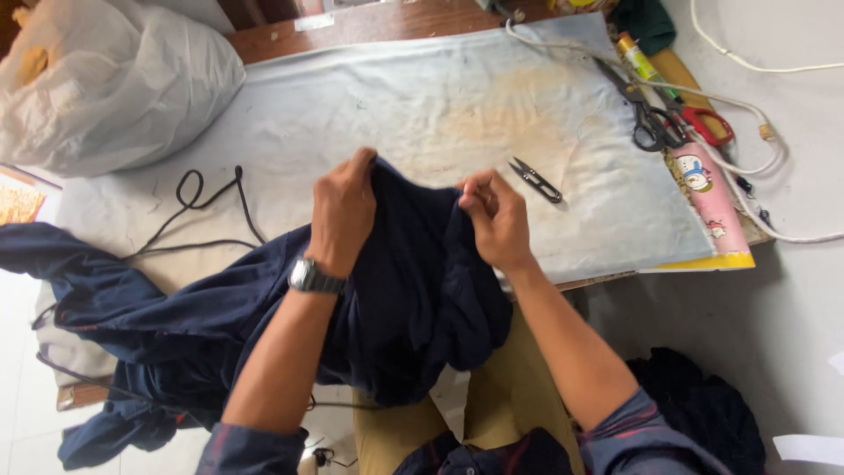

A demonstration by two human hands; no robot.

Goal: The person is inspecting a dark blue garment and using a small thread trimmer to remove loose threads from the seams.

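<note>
Both my hands grip a dark navy garment (413, 290) bunched at the near edge of the work table (791, 290). My left hand (345, 211), a metal watch (313, 278) on its wrist, closes over a raised fold of the fabric, fingers curled down into it. My right hand (494, 218) pinches the cloth's upper edge between thumb and fingertips, just beside the left. The garment spills off the table toward my lap and trails away to the left over a pale, stained cloth pad (457, 105) that covers the tabletop. A small black thread snip (536, 179) lies on the pad just to the right of my right hand, apart from it. Farther right, large scissors (649, 114) rest near a white cord (756, 114). A black drawstring (198, 198) loops on the pad to the left, and a full white plastic bag (105, 79) sits at the far left corner.
</note>
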